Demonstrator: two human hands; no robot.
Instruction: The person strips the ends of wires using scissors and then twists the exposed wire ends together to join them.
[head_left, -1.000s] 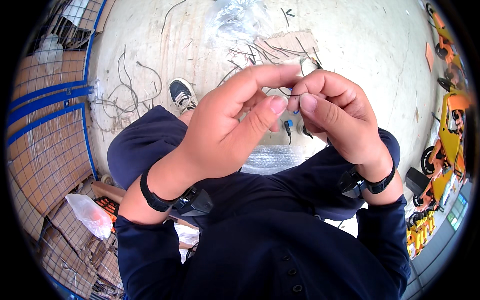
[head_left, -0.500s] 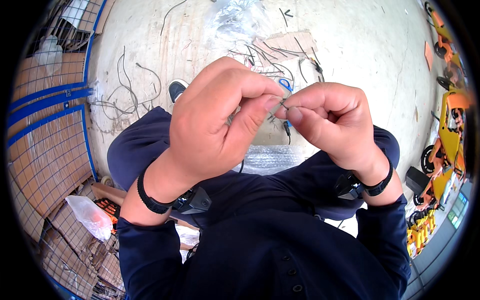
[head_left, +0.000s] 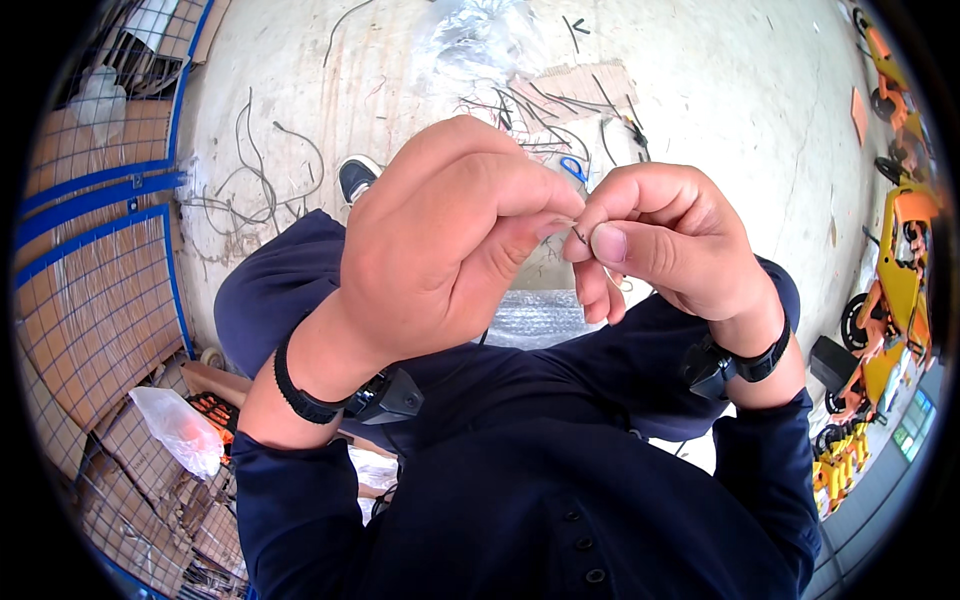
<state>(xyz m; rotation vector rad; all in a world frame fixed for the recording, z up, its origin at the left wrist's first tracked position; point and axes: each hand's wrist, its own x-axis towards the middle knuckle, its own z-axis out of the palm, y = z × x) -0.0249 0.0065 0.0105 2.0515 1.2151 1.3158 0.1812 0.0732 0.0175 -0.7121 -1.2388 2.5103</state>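
Note:
Both my hands meet over the gap between my bent knees. With thumb and forefinger pinched, my right hand (head_left: 675,250) holds a thin dark wire (head_left: 580,236), of which only a short bit shows. My left hand (head_left: 440,245) is closed in a pinch right beside it, its fingertips at the wire's end. Its thumb and fingers hide most of what lies between them. Just beyond the fingertips, a blue-handled tool (head_left: 573,168), perhaps scissors, lies on the floor, partly covered by my hands.
Loose black cables (head_left: 555,110) lie around a piece of cardboard (head_left: 590,85) ahead, near clear plastic film (head_left: 470,45). A long cable (head_left: 255,180) coils on the left floor. Blue mesh cages (head_left: 110,190) with cardboard stand left; yellow-orange wheeled machines (head_left: 890,270) line the right.
My right hand has turned slightly, its lower fingers now showing below the thumb. The left hand has shifted a little to the right, and less of the wire shows between them.

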